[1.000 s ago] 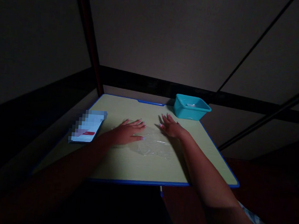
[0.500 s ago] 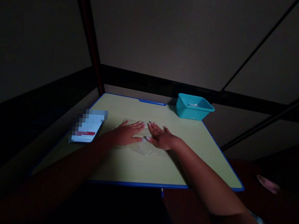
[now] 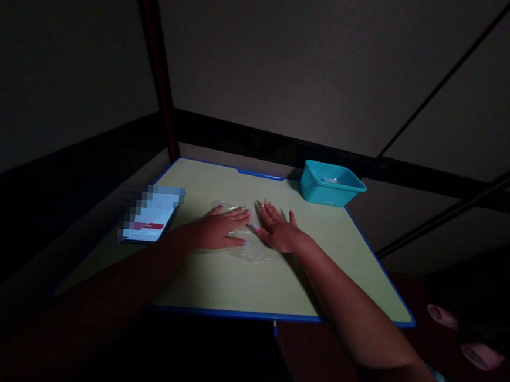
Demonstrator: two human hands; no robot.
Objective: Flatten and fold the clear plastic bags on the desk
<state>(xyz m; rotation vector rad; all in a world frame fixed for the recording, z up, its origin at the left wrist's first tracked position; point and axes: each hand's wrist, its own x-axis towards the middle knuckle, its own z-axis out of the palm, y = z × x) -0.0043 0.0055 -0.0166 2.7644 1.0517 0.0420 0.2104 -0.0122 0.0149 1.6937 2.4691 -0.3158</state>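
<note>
A thin, clear plastic sheet or bag (image 3: 252,252) lies crumpled on the light tabletop (image 3: 233,289), partly hidden under my hands. Palm down on its left part rests my left hand (image 3: 221,229), fingers spread and pointing right. My right hand (image 3: 278,231) is at the right side of the plastic, its fingers apart and pointing up and left. Neither hand is closed round anything. A small gap separates the fingertips of the two hands.
On the table's left side lies a lit tablet or phone (image 3: 151,215), partly blurred out. A turquoise basket (image 3: 329,194) with something pale inside stands at the back right corner. Pink slippers (image 3: 483,355) are on the floor at the right.
My right hand has shifted slightly up, and its fingers are spread wider. The plastic shows less on the right side. My left hand has barely moved.
</note>
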